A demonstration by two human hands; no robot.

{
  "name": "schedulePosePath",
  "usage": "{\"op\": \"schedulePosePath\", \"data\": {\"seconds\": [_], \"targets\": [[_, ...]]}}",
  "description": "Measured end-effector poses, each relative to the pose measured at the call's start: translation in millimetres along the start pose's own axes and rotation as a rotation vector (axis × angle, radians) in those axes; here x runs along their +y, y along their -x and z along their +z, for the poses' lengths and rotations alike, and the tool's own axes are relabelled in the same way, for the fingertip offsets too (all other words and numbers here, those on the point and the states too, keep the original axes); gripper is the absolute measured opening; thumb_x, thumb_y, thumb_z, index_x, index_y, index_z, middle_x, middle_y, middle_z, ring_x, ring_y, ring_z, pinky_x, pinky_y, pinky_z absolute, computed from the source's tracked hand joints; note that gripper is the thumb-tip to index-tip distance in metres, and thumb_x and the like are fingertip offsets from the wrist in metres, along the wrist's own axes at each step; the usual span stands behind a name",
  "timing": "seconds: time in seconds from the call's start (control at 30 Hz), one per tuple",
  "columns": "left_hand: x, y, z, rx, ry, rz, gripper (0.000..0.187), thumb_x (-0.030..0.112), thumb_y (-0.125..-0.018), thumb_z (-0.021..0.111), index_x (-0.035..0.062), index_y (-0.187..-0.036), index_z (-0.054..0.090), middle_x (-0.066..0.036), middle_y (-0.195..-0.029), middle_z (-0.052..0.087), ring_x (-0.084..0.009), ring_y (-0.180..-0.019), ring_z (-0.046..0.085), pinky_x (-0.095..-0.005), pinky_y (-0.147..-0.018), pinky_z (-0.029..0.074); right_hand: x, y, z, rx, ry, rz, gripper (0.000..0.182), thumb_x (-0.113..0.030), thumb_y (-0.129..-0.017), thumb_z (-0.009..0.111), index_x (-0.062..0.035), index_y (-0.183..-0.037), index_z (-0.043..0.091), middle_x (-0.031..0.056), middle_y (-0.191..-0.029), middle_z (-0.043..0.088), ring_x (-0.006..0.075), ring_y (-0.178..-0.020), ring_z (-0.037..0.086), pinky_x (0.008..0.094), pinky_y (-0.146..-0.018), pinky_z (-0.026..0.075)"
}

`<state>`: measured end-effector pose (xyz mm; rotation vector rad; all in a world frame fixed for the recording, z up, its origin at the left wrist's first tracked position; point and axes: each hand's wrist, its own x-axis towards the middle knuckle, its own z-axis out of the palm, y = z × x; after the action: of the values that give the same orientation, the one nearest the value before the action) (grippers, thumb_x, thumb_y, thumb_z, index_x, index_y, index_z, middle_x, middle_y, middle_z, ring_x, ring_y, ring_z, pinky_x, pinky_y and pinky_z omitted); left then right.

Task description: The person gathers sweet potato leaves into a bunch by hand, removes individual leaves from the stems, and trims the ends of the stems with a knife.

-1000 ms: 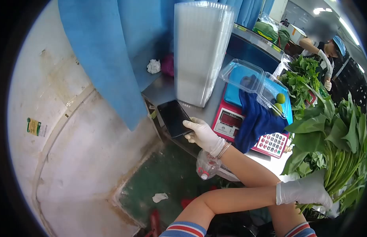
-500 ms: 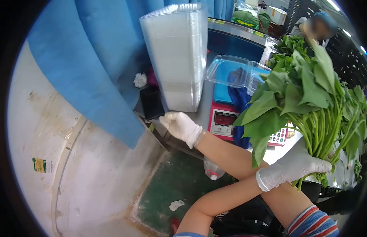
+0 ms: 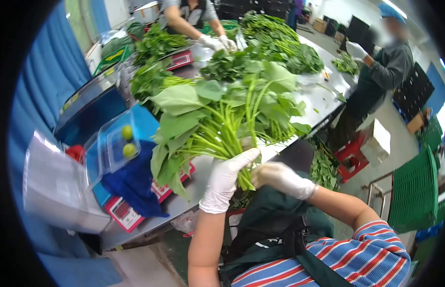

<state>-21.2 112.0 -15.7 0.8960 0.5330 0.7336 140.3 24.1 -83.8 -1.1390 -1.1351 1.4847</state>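
Leafy greens with long green stems form a bunch (image 3: 222,138) in front of me, leaves spread up and outward. My left hand (image 3: 226,179), in a white glove, is closed around the lower stems. Close beside the cut ends, my right hand (image 3: 282,179), also gloved, has its fingers curled together. Whatever the right fingers pinch, if anything, is hidden or too small to make out. Below the bunch, at the left, a blue cloth (image 3: 131,182) lies over a red scale (image 3: 124,213). A clear plastic box (image 3: 115,143) holds two round green fruits (image 3: 128,142).
A tall stack of clear trays (image 3: 55,186) stands at the left. Piles of greens (image 3: 280,45) cover the far metal table (image 3: 323,100). One co-worker's gloved hands (image 3: 220,43) work there; another person (image 3: 390,67) stands right, near a red stool (image 3: 349,155) and green crates (image 3: 414,191).
My view has swung right. My right hand has come from the table edge by the phone back to the stem ends. The left hand still holds the bunch, now in front of me.
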Motion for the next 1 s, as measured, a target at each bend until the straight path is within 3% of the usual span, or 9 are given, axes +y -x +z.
{"op": "schedulePosePath", "data": {"seconds": [0.07,0.2,0.3,0.47,0.57,0.7,0.83,0.93,1.0], "targets": [[-2,-6,17,0.009,0.018,-0.077,0.017,0.007,-0.079,0.064,0.0009,-0.095,0.064,0.0,-0.08,0.061,-0.0055,-0.065,0.05,-0.0188,-0.058,0.037,-37,26,-10,0.335,-0.023,-0.121,0.029,-0.019,-0.093,0.045,0.0039,-0.107,0.056,0.0074,-0.094,0.061,0.0123,-0.086,0.055,0.0271,-0.083,0.044],[-38,-27,28,-0.039,-0.283,0.04,0.023,0.005,-0.078,0.066,-0.0002,-0.101,0.062,-0.005,-0.097,0.064,-0.0126,-0.088,0.06,-0.0266,-0.081,0.046,-59,28,-24,0.512,0.304,-0.382,0.033,-0.022,-0.09,0.052,0.0,-0.114,0.056,0.0106,-0.1,0.062,0.0177,-0.094,0.058,0.0286,-0.083,0.045],[-65,-32,34,0.084,-0.378,0.06,0.04,0.002,-0.078,0.067,0.0004,-0.116,0.053,-0.006,-0.114,0.057,-0.0138,-0.102,0.054,-0.0282,-0.088,0.044,-67,10,-32,0.532,0.724,-0.509,0.032,-0.02,-0.085,0.055,0.001,-0.109,0.056,0.0153,-0.087,0.06,0.0287,-0.079,0.058,0.0347,-0.069,0.047],[-80,-29,24,0.211,-0.115,0.058,0.063,0.01,-0.08,0.068,0.0028,-0.134,0.035,-0.008,-0.132,0.042,-0.0183,-0.119,0.042,-0.031,-0.099,0.035,-79,-11,-39,0.41,0.913,-0.658,0.026,-0.02,-0.085,0.055,-0.0024,-0.103,0.057,0.0122,-0.077,0.058,0.0283,-0.071,0.055,0.0379,-0.062,0.045],[-50,-35,30,0.273,-0.233,0.359,0.015,0.013,-0.083,0.063,0.0089,-0.087,0.048,-0.001,-0.076,0.049,-0.013,-0.072,0.047,-0.0287,-0.073,0.041,-78,-9,-74,0.369,0.647,-0.666,0.022,-0.023,-0.085,0.055,-0.0039,-0.096,0.061,0.0115,-0.081,0.06,0.0278,-0.074,0.058,0.0366,-0.064,0.047],[-21,-64,7,0.439,-0.187,0.478,0.018,0.02,-0.092,0.052,0.0098,-0.081,0.043,0.0,-0.073,0.044,-0.0118,-0.068,0.044,-0.0291,-0.069,0.042,-54,-15,-136,0.733,0.969,-0.528,0.015,-0.022,-0.08,0.061,-0.0077,-0.084,0.063,0.0091,-0.077,0.06,0.0258,-0.07,0.058,0.0359,-0.062,0.046],[-33,-73,13,0.425,-0.031,0.241,0.017,0.006,-0.089,0.054,0.0054,-0.103,0.045,-0.002,-0.078,0.048,-0.0114,-0.07,0.046,-0.026,-0.067,0.041,-40,-29,-160,0.794,1.209,-0.411,0.015,-0.02,-0.075,0.066,-0.0077,-0.082,0.063,0.0069,-0.07,0.058,0.025,-0.067,0.057,0.0344,-0.062,0.046],[-37,-82,11,0.488,0.018,0.213,0.023,0.004,-0.087,0.056,0.0055,-0.106,0.045,-0.001,-0.077,0.048,-0.0111,-0.07,0.046,-0.0268,-0.065,0.041,-55,-26,-165,0.779,0.987,-0.237,0.018,-0.023,-0.073,0.066,-0.0074,-0.082,0.065,0.0064,-0.071,0.06,0.0261,-0.067,0.058,0.0339,-0.058,0.046],[-35,-87,7,0.493,-0.027,0.235,0.018,0.003,-0.087,0.056,0.0063,-0.102,0.046,0.0,-0.077,0.047,-0.0118,-0.072,0.048,-0.0275,-0.068,0.043,-88,-24,-170,0.775,0.531,-0.156,0.024,-0.02,-0.074,0.07,-0.0024,-0.09,0.067,0.0075,-0.079,0.066,0.0182,-0.069,0.062,0.0272,-0.064,0.049]]}}
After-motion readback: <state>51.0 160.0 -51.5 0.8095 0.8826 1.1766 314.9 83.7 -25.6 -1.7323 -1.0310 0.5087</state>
